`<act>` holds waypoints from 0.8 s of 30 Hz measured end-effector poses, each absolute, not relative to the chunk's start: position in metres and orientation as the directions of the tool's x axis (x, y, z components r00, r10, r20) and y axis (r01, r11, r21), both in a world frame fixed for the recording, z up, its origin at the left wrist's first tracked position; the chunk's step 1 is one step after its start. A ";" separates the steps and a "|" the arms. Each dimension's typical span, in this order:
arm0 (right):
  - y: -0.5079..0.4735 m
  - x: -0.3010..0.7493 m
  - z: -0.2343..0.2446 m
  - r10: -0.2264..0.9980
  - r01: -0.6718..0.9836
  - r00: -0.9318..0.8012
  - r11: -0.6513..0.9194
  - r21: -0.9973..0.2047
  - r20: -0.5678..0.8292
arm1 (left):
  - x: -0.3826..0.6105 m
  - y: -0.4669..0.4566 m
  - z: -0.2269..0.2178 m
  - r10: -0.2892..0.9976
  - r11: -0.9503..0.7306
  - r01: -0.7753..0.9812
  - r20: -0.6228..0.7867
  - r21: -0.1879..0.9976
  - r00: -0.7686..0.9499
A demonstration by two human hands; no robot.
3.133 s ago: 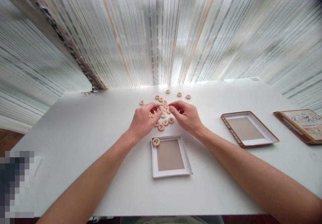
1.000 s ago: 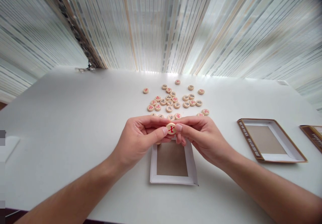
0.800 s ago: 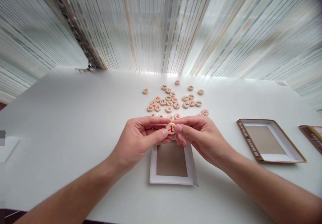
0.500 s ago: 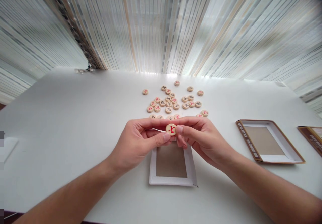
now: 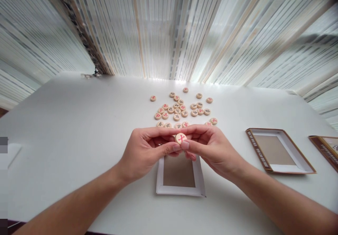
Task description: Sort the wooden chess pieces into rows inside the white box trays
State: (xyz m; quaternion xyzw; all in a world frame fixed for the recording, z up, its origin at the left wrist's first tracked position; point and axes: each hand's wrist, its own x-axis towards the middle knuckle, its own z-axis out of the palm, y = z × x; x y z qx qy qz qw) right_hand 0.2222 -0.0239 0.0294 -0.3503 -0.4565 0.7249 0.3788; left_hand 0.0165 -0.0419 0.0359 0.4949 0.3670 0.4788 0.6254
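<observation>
Between the fingertips of both hands is a round, pale xiangqi piece [image 5: 180, 138] with a red character facing me. My left hand [image 5: 145, 148] pinches it from the left, thumb in front and fingers behind. From the right, my right hand [image 5: 210, 145] grips it the same way, its thumb at the lower edge. Below the hands lies a shallow white box tray [image 5: 181, 190] with a brown bottom; its far end is hidden by the fingers. Beyond the hands, several more xiangqi pieces [image 5: 177, 111] with red or black characters are spread over the white table [image 5: 87, 129].
To the right is an upturned box lid [image 5: 280, 150] with brown sides and a white inside. A printed brown box part [image 5: 324, 147] is cut off at the right edge. A striped curtain [image 5: 158, 34] hangs behind the table. Something white [image 5: 13, 154] lies at the far left.
The held xiangqi piece has turned slightly, and my right thumb has slid down to its lower edge. The view has shifted slightly. The loose pieces lie as before.
</observation>
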 end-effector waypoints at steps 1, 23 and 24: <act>-0.024 0.222 0.030 0.867 -0.228 -0.469 -0.305 -0.925 -0.170 | 0.017 -0.042 0.036 0.962 0.045 -0.235 0.021 0.971 0.273; -0.023 0.226 0.035 0.823 -0.221 -0.555 -0.291 -0.931 -0.125 | 0.016 -0.041 0.027 0.897 -0.309 -0.150 0.340 0.939 0.283; -0.023 0.226 0.035 0.820 -0.221 -0.558 -0.291 -0.931 -0.124 | 0.016 -0.041 0.027 0.904 -0.289 -0.166 0.326 0.943 0.276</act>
